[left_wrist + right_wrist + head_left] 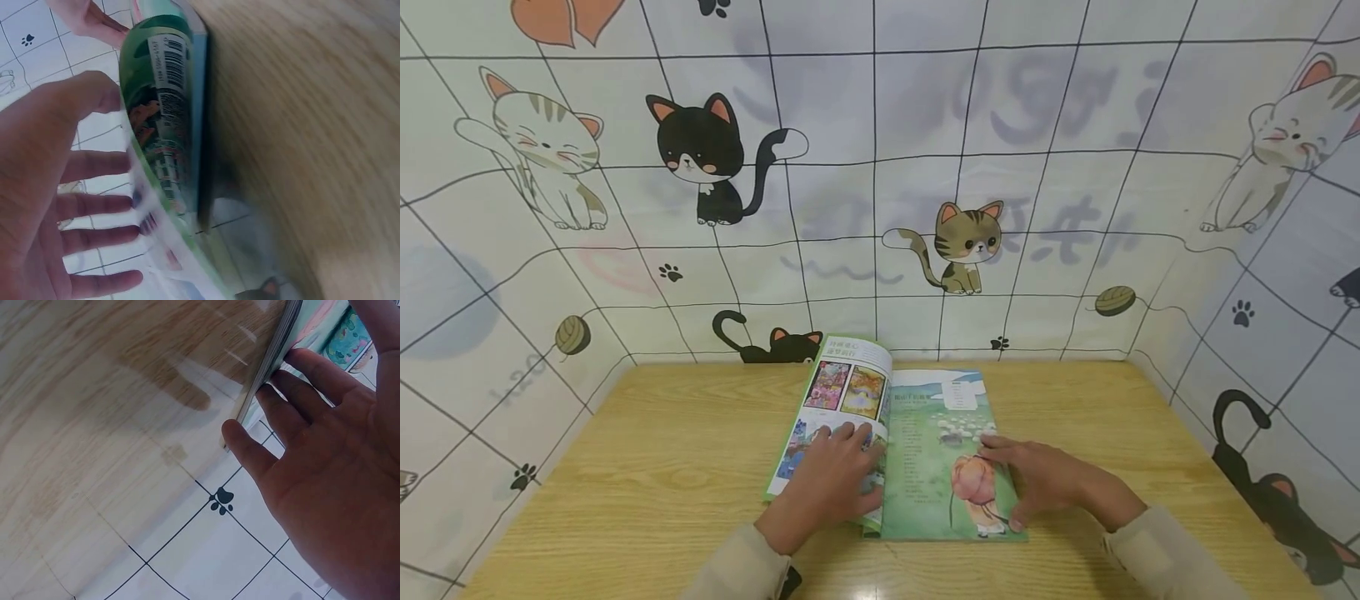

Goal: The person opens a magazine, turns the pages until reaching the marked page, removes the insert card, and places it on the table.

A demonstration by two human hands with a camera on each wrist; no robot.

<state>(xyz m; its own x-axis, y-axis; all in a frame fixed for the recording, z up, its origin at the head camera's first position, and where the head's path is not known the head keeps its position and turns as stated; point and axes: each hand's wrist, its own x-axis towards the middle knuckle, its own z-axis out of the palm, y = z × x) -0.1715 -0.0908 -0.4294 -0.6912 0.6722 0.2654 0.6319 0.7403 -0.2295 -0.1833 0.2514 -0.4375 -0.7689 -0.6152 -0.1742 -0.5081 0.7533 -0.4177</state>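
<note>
An open magazine (925, 467) lies on the wooden table, its right page green with a large pink flower and printed lines. The left page (865, 354) carries small colourful pictures and rises in a curve. My left hand (835, 475) rests on this left page with fingers spread. In the left wrist view, the green back cover (140, 69) bows up, showing a barcode label (169, 62). My right hand (1052, 479) lies at the right page's outer edge, fingertips on the page and thumb near its lower corner. In the right wrist view, straight fingers touch the page edges (272, 353).
The wooden table (700, 433) extends to both sides of the magazine. Behind it and at the sides stands a white gridded wall covering (850, 192) printed with cartoon cats, paw prints and yarn balls. Light sleeves (1165, 554) cover both forearms.
</note>
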